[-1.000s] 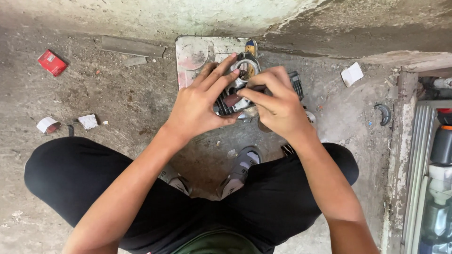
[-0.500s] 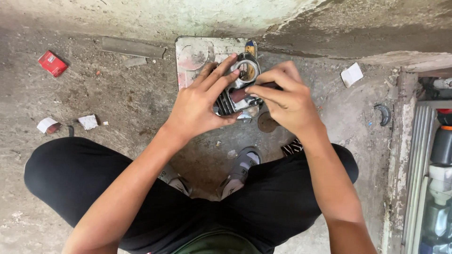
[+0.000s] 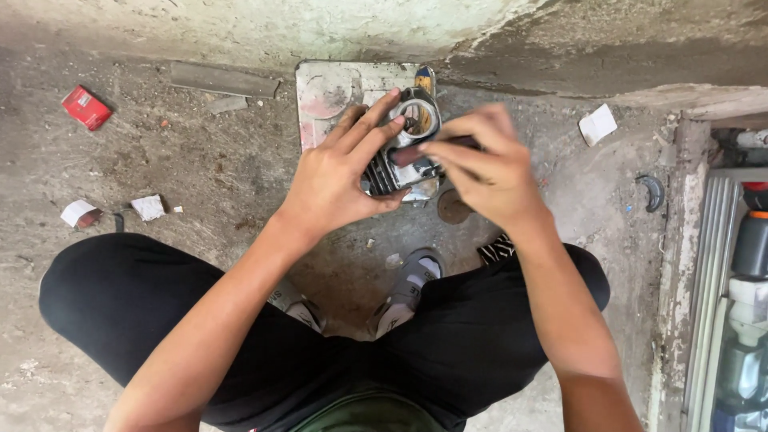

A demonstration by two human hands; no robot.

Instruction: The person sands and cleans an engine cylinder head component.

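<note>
The left hand (image 3: pixel 340 180) grips a finned metal engine part (image 3: pixel 400 164) while the right hand (image 3: pixel 484 172) pinches a dark tool at its round opening, apparently needing steady aim.

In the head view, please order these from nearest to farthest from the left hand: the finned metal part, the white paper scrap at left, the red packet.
1. finned metal part: under the left hand
2. white paper scrap: floor, left
3. red packet: far upper left
</note>
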